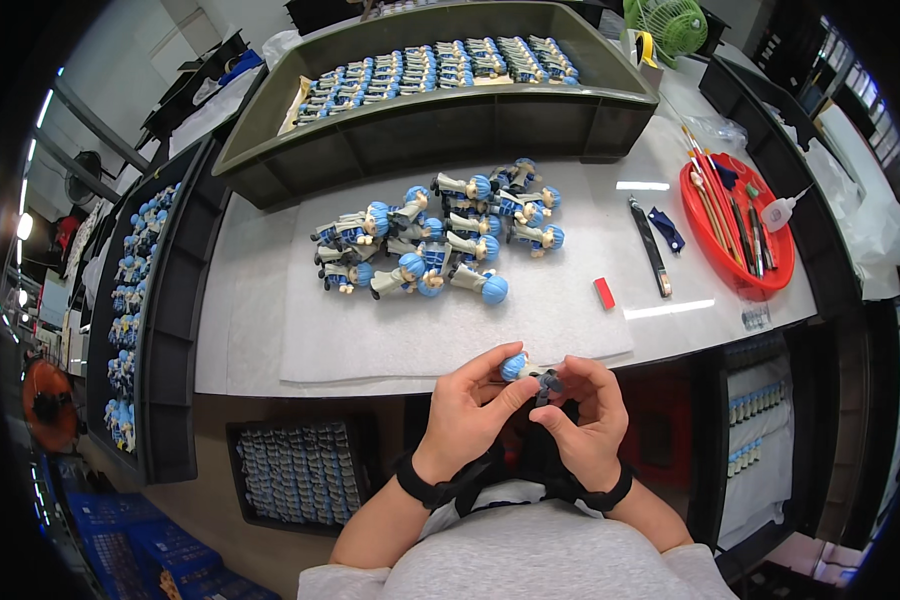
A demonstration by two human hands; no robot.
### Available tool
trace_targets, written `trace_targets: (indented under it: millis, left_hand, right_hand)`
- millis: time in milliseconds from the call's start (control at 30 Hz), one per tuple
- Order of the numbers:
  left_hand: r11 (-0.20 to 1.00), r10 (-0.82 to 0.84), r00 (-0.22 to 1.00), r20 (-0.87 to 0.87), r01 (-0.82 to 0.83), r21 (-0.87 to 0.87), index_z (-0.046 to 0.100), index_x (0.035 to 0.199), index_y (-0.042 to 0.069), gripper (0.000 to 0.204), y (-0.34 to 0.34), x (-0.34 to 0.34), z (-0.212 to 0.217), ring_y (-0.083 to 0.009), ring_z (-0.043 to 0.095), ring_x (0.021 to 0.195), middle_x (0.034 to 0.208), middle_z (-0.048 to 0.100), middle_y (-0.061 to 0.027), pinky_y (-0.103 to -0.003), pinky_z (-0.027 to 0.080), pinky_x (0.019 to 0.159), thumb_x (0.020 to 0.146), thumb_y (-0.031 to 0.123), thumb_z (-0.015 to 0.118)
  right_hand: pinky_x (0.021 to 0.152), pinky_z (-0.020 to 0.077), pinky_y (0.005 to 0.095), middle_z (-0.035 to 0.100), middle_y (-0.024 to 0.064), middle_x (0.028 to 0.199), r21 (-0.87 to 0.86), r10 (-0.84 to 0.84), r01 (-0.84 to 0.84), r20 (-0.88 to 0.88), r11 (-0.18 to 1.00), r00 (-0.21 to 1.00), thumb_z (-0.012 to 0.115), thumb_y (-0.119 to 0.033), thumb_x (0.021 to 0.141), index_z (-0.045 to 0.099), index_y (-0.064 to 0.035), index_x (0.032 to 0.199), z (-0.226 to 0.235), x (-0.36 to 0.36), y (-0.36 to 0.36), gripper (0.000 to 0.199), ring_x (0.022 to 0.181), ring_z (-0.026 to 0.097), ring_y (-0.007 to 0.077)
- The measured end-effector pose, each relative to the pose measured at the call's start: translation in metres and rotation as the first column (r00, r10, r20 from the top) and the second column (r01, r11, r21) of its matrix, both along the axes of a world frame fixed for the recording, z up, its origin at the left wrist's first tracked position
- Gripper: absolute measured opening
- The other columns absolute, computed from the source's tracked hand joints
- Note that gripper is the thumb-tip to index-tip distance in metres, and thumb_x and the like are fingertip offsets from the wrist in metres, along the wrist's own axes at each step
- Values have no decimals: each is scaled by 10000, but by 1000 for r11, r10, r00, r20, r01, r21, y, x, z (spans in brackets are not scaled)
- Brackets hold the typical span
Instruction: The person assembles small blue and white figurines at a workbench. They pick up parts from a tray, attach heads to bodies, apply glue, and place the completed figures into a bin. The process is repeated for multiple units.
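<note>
Drop and scuff risk

Loose figurines (433,256) are lying piled, risking rubbing scuffs. Left hand (468,412) is pinching the blue-haired figurine (514,367) near the front edge of the table (245,320); a slack grip could drop it. Right hand (587,422) is sitting curled at its dark end (547,383), grip unclear; overpressing could bend that part.

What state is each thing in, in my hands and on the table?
Figurine: held, partly covered
Left hand: closed on the figurine
Right hand: fingers curled beside the figurine, grip unclear
Loose figurines: heaped on white cloth
Large tray: open, holding rowed figurines
Red bowl: open, holding slender tools
Squeeze bottle: tilted at the bowl's edge
Red block: lying flat
</note>
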State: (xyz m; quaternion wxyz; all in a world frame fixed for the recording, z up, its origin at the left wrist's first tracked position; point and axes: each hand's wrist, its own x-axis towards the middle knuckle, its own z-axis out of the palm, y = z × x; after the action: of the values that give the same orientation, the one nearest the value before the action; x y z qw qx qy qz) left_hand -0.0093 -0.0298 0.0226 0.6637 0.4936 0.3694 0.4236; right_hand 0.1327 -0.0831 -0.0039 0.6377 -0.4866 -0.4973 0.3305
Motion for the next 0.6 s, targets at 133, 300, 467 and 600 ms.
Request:
trace_targets:
  millis: [133, 300, 467, 600]
  left_hand:
    - [986, 115, 991, -63, -106, 128, 576, 1162, -68, 386, -1, 1, -6, -135, 638, 855, 1012, 646, -133, -238, 530, 743, 823, 70, 701]
    - [953, 228, 963, -142, -191, 234, 630, 1086, -51, 316, 1, 1, -10, -129, 646, 794, 1003, 661, -151, -234, 535, 678, 813, 84, 713]
    - [931, 289, 928, -234, -216, 293, 650, 1019, -56, 269, 4, 2, -10, -122, 644, 731, 944, 668, -144, -220, 530, 619, 804, 89, 723]
    - [912, 337, 903, -266, -243, 330, 657, 964, -58, 231, 11, 2, -9, -119, 638, 688, 873, 659, -130, -211, 520, 567, 796, 83, 730]
  right_hand:
    - [706, 507, 233, 618, 84, 1037, 2, -4, 4, 0, 1000, 1000, 811, -115, 706, 533, -18, 1165, 1, -1, 0, 545, 833, 591, 116]
    - [696, 506, 228, 611, 91, 1063, -34, 30, -30, -18, 999, 999, 790, -91, 730, 528, -12, 1179, 3, -3, 1, 526, 827, 587, 117]
    - [688, 504, 225, 605, 114, 1088, -35, 54, -55, -38, 998, 998, 751, -57, 766, 503, 1, 1210, -1, -2, 2, 512, 828, 588, 118]
    - [696, 502, 228, 604, 120, 1096, -32, 39, -40, -39, 999, 998, 707, -27, 798, 492, 5, 1220, -5, 12, -1, 475, 831, 591, 120]
